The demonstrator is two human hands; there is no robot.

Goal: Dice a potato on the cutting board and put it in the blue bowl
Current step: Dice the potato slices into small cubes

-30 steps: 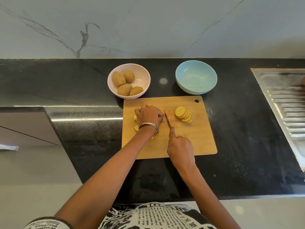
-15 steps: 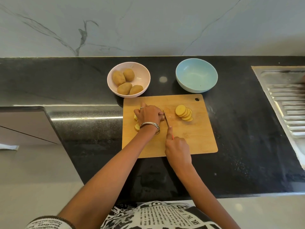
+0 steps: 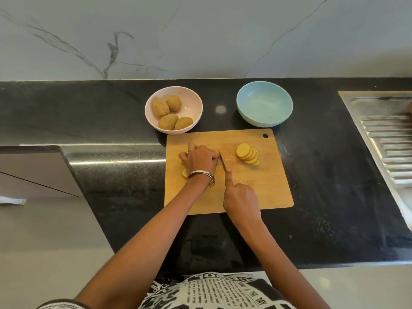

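Countertop (image 3: 334,197) of black stone fills the middle band of the frame, with a steel sink drainboard (image 3: 388,148) at its right edge. At centre we have the wooden cutting board (image 3: 256,192), and just above it sit two bowls: the pink bowl (image 3: 191,101) at upper left of the board, holding four whole potatoes (image 3: 168,121), and the blue bowl (image 3: 264,103) at upper right, with nothing in it. Our left hand (image 3: 199,159) curls down over a piece of potato on the board's left part, fingers pressed together on it; a few pale potato pieces (image 3: 184,173) show by the wrist. Our right hand (image 3: 242,200) is closed around the knife (image 3: 223,161), forefinger laid along its spine, the blade just beside the left fingertips. A fanned row of potato slices (image 3: 248,156) lies on the board's upper right.
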